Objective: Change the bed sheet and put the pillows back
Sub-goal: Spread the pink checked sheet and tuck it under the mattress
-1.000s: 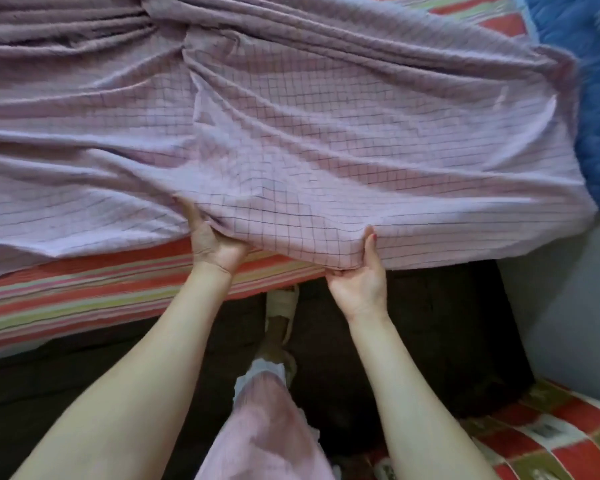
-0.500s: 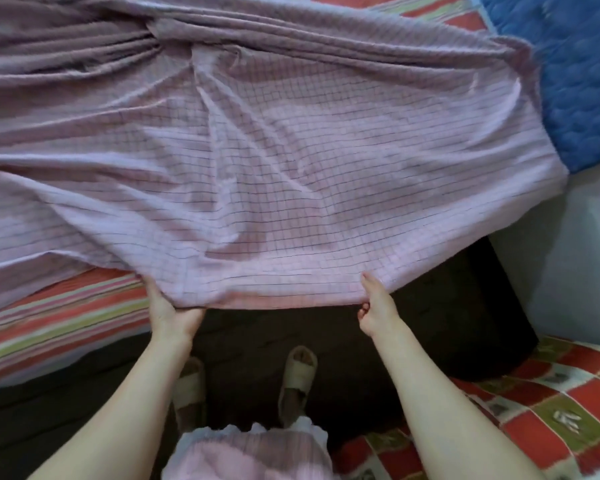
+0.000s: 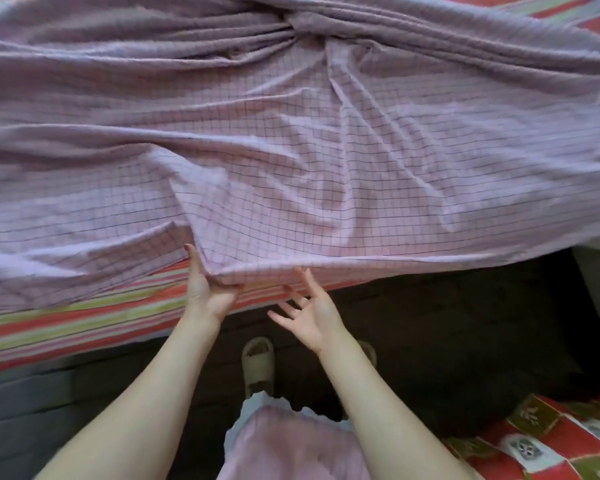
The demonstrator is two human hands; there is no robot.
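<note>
The right hand (image 3: 310,311) has let go, fingers spread; the left hand (image 3: 208,289) pinches the sheet (image 3: 326,174) edge, pulling it over the bed (image 3: 84,317).

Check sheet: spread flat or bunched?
Bunched. The sheet is gathered into a knot of folds at top centre; wrinkles fan toward the near edge, which the left hand pinches.

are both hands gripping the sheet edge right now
No, only the left hand holds the sheet edge; the right hand is open below it, fingers spread.
</note>
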